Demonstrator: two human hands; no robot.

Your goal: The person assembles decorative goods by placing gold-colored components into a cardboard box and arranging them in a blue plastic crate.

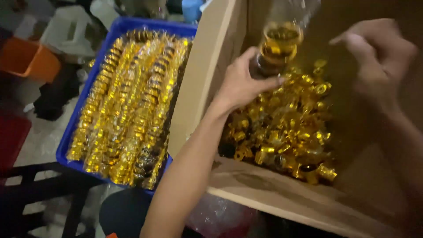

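Observation:
My left hand (241, 83) reaches into a cardboard box (282, 198) and grips a short stack of shiny gold caps (278, 44) sheathed in a clear plastic sleeve, held above a loose heap of gold caps (282, 132) in the box. My right hand (380, 57) hovers blurred at the upper right above the box, fingers loosely curled, with nothing visible in it. It is a little apart from the stack.
A blue plastic tray (70, 136) at the left holds several long wrapped rows of gold caps (128, 110). An orange bin (28, 59) and a white container (66, 31) stand on the floor beyond. A dark frame (39, 185) lies at the lower left.

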